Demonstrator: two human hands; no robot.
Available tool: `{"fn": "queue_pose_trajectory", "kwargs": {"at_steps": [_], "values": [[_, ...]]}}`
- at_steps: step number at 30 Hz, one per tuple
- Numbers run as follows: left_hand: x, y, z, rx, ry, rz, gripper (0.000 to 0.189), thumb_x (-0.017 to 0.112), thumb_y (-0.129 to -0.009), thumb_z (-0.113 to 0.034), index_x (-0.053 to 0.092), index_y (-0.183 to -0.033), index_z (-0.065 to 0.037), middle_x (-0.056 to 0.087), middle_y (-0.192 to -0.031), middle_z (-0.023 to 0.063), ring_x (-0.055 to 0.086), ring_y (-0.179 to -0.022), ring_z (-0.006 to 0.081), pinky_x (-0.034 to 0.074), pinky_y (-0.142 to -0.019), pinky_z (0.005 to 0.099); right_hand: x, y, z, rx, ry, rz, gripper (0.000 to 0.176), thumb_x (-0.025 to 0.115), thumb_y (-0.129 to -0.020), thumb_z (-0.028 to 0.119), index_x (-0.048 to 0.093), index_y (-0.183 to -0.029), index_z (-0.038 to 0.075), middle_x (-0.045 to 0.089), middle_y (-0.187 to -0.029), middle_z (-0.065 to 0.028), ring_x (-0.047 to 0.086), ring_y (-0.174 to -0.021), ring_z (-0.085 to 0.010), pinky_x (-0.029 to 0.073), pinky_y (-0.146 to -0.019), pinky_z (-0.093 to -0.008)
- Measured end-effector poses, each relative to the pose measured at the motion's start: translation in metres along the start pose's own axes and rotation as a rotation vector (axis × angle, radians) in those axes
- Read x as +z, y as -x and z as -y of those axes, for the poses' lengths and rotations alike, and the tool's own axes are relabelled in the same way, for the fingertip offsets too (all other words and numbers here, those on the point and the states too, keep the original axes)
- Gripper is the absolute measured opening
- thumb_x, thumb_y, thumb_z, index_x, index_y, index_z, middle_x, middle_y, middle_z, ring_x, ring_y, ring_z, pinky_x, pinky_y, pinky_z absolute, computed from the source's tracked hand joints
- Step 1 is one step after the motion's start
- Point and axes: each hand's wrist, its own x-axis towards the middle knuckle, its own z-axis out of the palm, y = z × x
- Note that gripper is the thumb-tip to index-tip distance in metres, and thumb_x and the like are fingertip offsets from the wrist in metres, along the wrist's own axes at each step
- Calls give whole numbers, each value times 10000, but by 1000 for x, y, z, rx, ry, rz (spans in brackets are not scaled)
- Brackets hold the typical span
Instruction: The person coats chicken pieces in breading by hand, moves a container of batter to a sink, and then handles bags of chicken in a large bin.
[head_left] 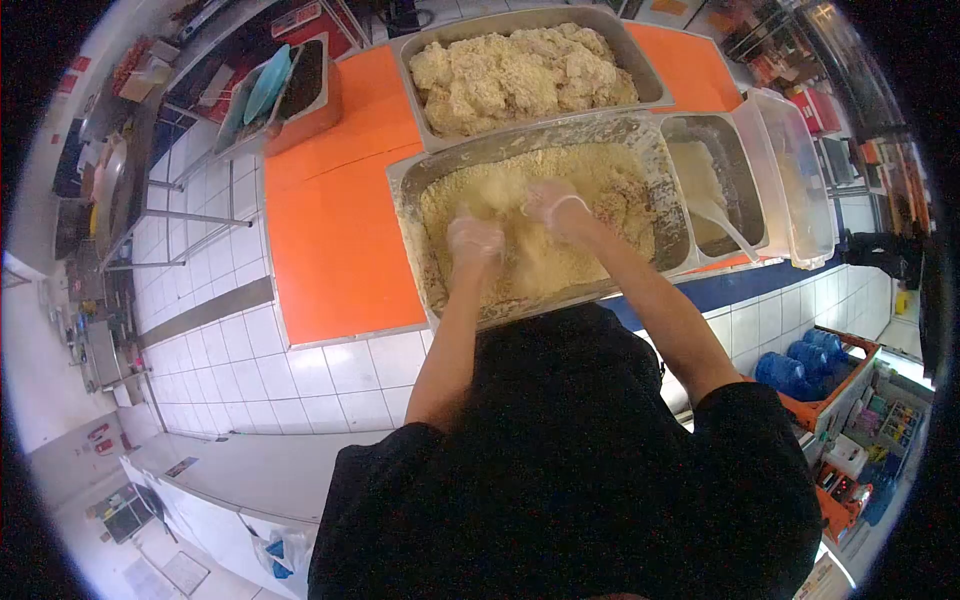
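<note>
Both hands are in a deep metal tray (402, 190) of yellowish flour or breading, and each wears a thin clear glove. My left hand (475, 242) is at the tray's left part, its fingers smeared by motion. To its right, my right hand (556, 207) is over the middle of the flour (585, 265), fingers blurred too. A pale floury lump (503, 190) shows between and just beyond the hands; whether either one grips it is unclear. Behind this tray stands a second metal tray (655, 92) heaped with coated pieces (520, 75).
Right of the flour tray is a smaller metal pan (752, 215) with pale liquid and a ladle (722, 222), then a clear plastic bin (815, 215). The orange table (335, 250) carries the trays. Another container (315, 100) with a turquoise item (267, 84) stands at the back left.
</note>
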Motion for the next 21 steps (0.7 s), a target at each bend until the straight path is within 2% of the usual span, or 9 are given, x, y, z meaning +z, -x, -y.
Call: {"fn": "queue_pose_trajectory", "kwargs": {"at_steps": [1,4,7,9,10,13,15,16,21], "values": [[3,-6,1,66,-366,5,233,584,-900,-247,672,-1043,-86,656,-921,106,660,-903,223,522,-766,359,8,-8,-4,4,-2,3,496,711,-830,289,602,-1221,6,669,-1114,-236,640,-1022,-387,495,-879,-463],[27,-8,-7,-179,181,-676,183,603,-894,-201,701,-990,-79,654,-869,112,661,-873,264,523,-743,337,26,-40,-20,-185,247,124,590,716,-826,297,541,-1322,30,664,-1139,-234,631,-1034,-392,487,-908,-455],[20,1,-6,180,-467,-578,178,597,-893,-184,716,-986,-88,690,-940,159,665,-900,306,528,-766,362,38,-33,-25,-222,305,178,635,668,-874,329,465,-1399,35,653,-1173,-238,629,-1050,-385,475,-928,-455],[-3,5,-17,-7,297,-345,239,586,-891,-211,714,-971,-25,692,-982,232,672,-899,365,534,-785,431,30,-20,-21,223,-150,495,541,593,-932,348,515,-1351,15,639,-1193,-251,623,-1066,-391,462,-933,-459],[-2,1,-19,-6,301,-350,239,586,-891,-211,714,-971,-25,692,-982,232,672,-899,365,534,-785,431,25,-13,-15,381,-291,584,518,567,-951,355,531,-1335,8,635,-1200,-255,621,-1072,-394,458,-935,-460],[13,8,-37,182,73,-508,373,589,-897,-312,695,-912,46,678,-912,282,676,-870,404,523,-760,484,21,11,22,100,-101,146,476,498,-993,384,621,-1203,-25,658,-1122,-254,636,-973,-386,486,-826,-444],[-24,43,-73,-395,902,-601,512,571,-908,-411,663,-878,92,670,-878,300,673,-876,430,501,-753,512,33,5,32,212,-82,-34,486,481,-995,411,659,-1056,-37,668,-1032,-259,637,-888,-382,485,-744,-446],[-21,42,-71,-400,903,-590,512,571,-908,-411,663,-878,92,670,-878,300,673,-876,430,501,-753,512,37,1,32,251,-75,-93,501,475,-996,419,672,-1007,-41,672,-1003,-261,637,-860,-380,485,-716,-446],[0,14,-52,-424,782,-506,523,562,-911,-443,672,-899,69,673,-959,303,660,-928,441,483,-781,510,22,15,41,202,-254,-62,467,463,-998,396,651,-866,-11,667,-868,-242,648,-765,-369,473,-663,-498]]}}
